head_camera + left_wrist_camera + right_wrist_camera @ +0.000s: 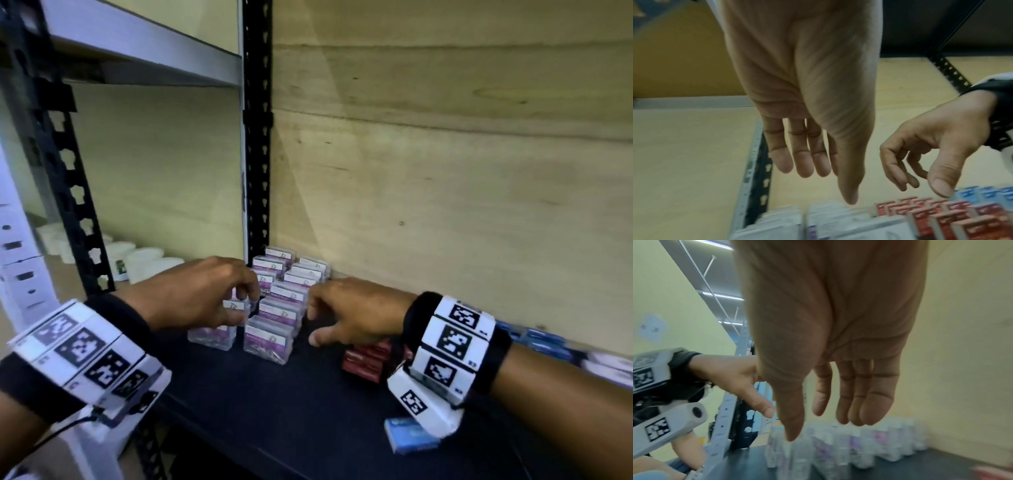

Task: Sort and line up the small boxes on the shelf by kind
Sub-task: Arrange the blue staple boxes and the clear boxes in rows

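Pale plywood backs a dark shelf (274,404) held by a black slotted upright (257,137), with white tubs (144,263) on the neighbouring bay to the far left. Clear boxes with purple labels (284,308) stand in two rows at the far left of the shelf, running from the back corner toward the near edge; their print is too blurred to read. Red boxes (366,359) sit in a group just right of them, blue boxes (544,339) line the back wall further right, and one blue box (409,433) lies alone near the front edge, its writing unreadable. Over the left row hangs the left hand (202,294), fingers loosely bent and spread, gripping nothing in the wrist view. Beside the right row the right hand (349,311) hovers with relaxed, slightly curled fingers, holding nothing
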